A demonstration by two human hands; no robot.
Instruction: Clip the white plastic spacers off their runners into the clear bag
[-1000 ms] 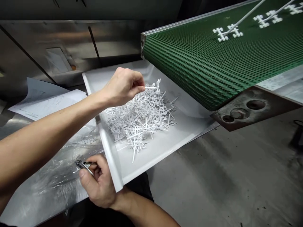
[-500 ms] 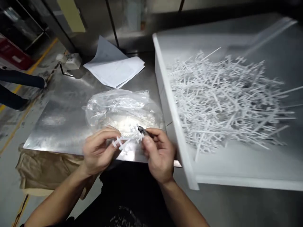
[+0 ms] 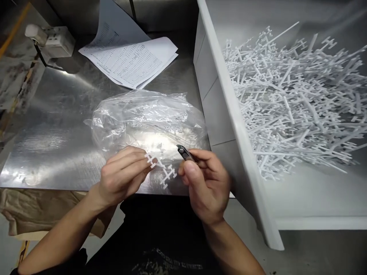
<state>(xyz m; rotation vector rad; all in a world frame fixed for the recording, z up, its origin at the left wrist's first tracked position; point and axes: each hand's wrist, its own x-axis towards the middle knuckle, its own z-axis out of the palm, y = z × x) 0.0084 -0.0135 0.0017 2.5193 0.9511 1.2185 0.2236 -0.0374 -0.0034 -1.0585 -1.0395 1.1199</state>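
A branched white plastic piece [image 3: 164, 172] is pinched in my left hand [image 3: 123, 173], its branches pointing right toward my other hand. My right hand [image 3: 208, 181] is closed around a small dark metal cutting tool [image 3: 184, 152], whose tip points up and left. A gap separates the tool from the white piece. Behind both hands, a crumpled clear plastic bag [image 3: 149, 114] lies on the metal table [image 3: 57, 114]; small things in or under it are too blurred to tell.
A large white bin [image 3: 237, 126] on the right holds a heap of branched white plastic pieces [image 3: 301, 107]. Printed papers [image 3: 134, 61] lie at the back, a white socket box [image 3: 59, 42] at back left. Brown wrapping [image 3: 37, 210] sits below the table's front left edge.
The view has moved closer and turned slightly. The tool has come away from the white piece to the right, and the piece now hangs with its branches toward the lower right.
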